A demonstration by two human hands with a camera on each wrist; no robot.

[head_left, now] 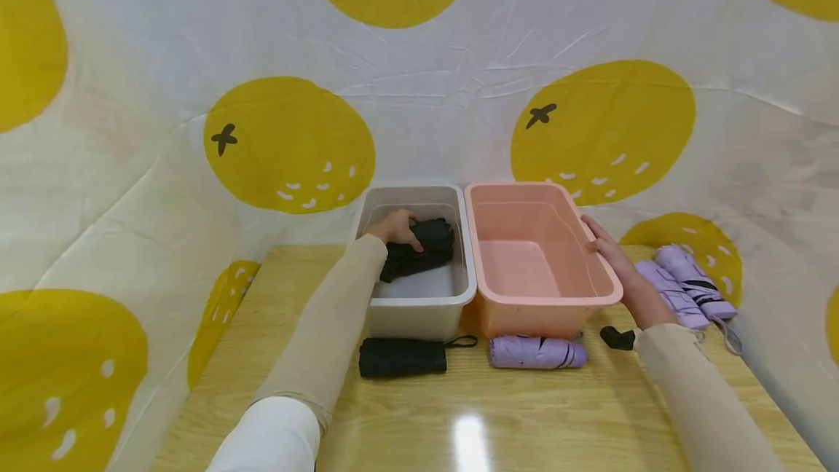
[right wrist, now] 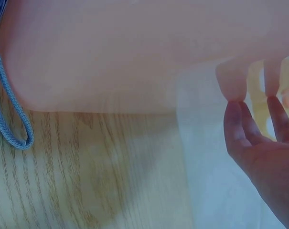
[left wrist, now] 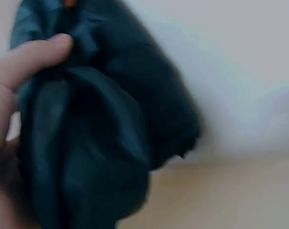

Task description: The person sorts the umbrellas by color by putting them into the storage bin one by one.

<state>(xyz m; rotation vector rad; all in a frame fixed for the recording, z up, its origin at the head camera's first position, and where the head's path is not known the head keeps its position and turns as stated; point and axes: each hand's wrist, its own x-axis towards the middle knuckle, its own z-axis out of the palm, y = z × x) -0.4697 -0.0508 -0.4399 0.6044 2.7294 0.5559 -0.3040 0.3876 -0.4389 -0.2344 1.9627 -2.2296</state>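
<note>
In the head view, my left hand [head_left: 398,228] reaches into the grey bin [head_left: 464,268] and grips a dark folded umbrella [head_left: 409,259]. Another dark folded umbrella [head_left: 434,233] appears to lie against it. Up close in the left wrist view, the thumb [left wrist: 44,55] presses on loose dark fabric [left wrist: 101,152]; the other fingers are mostly hidden. My right hand [head_left: 616,257] is at the right side of the pink bin [head_left: 524,301]. Its fairly straight fingers [right wrist: 235,121] touch the outer wall in the right wrist view.
In front of the bins lie a black folded umbrella [head_left: 403,357] with a wrist loop and a purple folded umbrella [head_left: 537,352]. Two more purple umbrellas [head_left: 684,286] rest at the table's right edge. A fruit-patterned cloth [head_left: 432,115] hangs behind the wooden table [head_left: 393,421].
</note>
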